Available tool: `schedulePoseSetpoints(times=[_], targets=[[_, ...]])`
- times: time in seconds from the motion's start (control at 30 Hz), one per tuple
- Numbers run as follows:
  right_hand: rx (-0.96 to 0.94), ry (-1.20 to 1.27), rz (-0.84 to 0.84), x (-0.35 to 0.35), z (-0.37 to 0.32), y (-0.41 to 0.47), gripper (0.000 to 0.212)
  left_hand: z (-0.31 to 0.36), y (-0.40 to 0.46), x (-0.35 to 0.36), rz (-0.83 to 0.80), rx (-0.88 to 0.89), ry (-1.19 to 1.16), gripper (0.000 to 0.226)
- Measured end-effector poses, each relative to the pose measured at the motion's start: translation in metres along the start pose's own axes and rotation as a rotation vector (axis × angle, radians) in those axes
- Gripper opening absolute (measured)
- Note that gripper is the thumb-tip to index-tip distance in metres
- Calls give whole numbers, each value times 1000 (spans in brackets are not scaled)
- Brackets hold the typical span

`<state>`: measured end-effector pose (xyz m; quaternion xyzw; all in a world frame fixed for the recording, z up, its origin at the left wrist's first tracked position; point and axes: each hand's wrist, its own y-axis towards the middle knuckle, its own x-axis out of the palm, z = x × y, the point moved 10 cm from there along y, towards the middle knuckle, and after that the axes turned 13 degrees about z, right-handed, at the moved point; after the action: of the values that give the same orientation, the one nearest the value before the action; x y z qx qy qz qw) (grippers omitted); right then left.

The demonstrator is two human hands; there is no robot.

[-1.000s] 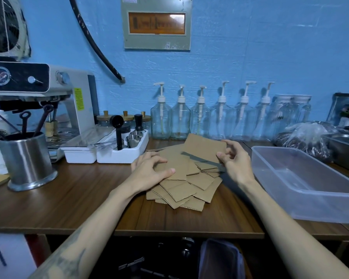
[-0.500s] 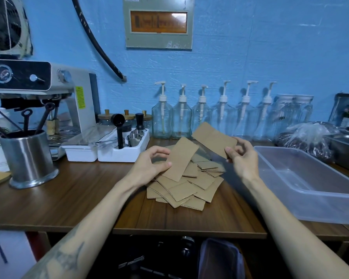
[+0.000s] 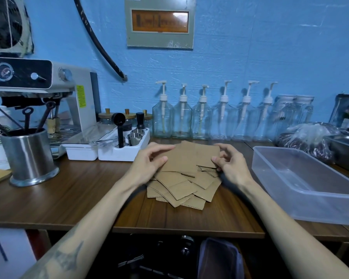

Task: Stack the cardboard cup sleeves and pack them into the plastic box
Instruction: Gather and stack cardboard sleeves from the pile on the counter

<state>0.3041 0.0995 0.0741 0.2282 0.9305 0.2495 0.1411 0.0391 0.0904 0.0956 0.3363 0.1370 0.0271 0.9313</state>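
A loose pile of brown cardboard cup sleeves lies on the wooden counter in front of me. Above the pile I hold two sleeves overlapped, one on the other. My left hand pinches their left edge and my right hand pinches their right edge. The clear plastic box stands to the right of the pile, with nothing visible inside it.
A row of pump bottles lines the blue wall behind the pile. A white tray with metal cups, a steel utensil cup and an espresso machine stand at the left. A bag of beans and metal trays sit at the far right.
Each hand lifted one sleeve off the pile, held apart half a second ago. Now the hands have come together and the two sleeves overlap between them.
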Motion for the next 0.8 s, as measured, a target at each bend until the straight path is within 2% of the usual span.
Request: schedulePoseSetpoints(times=[0.1,0.23,0.33,0.4,0.47,0.53,0.63,0.73,0.8], targets=[[3,-3,-21,1,0,-2,38,-7,-3,9,-74,-6,35,61],[0,-3,-42,3,-3,-5,40,-13,-1,-5,44,-172,-133,74],[9,31,-41,3,-6,-6,40,-15,4,-25,222,-256,-320,70],[8,40,-37,3,-7,-7,42,-14,5,-36,329,-299,-467,60],[-4,35,-41,4,-9,-7,43,-11,7,-42,381,-306,-517,47],[0,42,-45,5,-9,-8,43,-5,11,-39,359,-276,-494,34],[3,44,-60,7,-9,-8,43,18,25,-23,262,-140,-284,25],[16,81,-71,9,-7,-9,43,45,36,8,104,38,-112,35],[23,115,-80,9,-7,-9,43,47,40,31,22,77,-11,48]])
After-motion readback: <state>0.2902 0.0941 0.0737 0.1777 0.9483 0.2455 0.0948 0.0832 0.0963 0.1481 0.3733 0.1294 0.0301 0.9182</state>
